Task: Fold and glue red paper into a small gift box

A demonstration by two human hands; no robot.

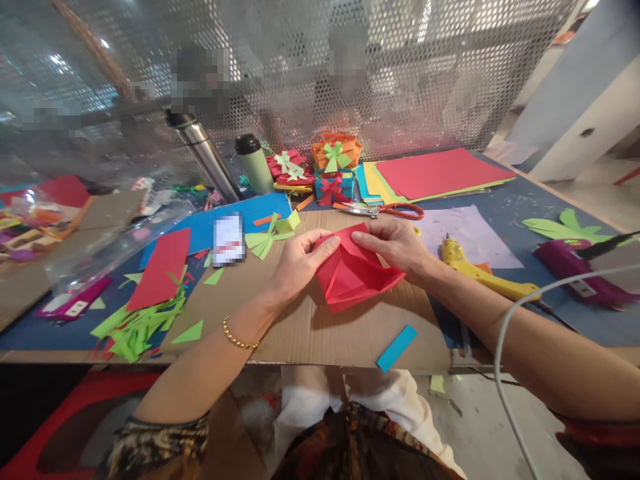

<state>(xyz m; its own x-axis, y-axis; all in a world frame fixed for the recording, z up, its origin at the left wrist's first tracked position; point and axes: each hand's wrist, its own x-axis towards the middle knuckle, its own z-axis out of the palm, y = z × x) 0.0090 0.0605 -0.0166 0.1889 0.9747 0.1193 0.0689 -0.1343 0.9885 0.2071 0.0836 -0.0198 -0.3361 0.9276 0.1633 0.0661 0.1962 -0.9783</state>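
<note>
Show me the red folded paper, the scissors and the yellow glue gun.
Red folded paper (356,272): head view, middle of its inner surface.
Scissors (375,212): head view, where blades meet handles.
Yellow glue gun (484,278): head view, middle of its body.

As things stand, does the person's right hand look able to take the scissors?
Probably yes: the scissors lie just beyond the right hand, with nothing seen between them. However, that hand holds the folded red paper, so it would likely need to let go first.
</note>
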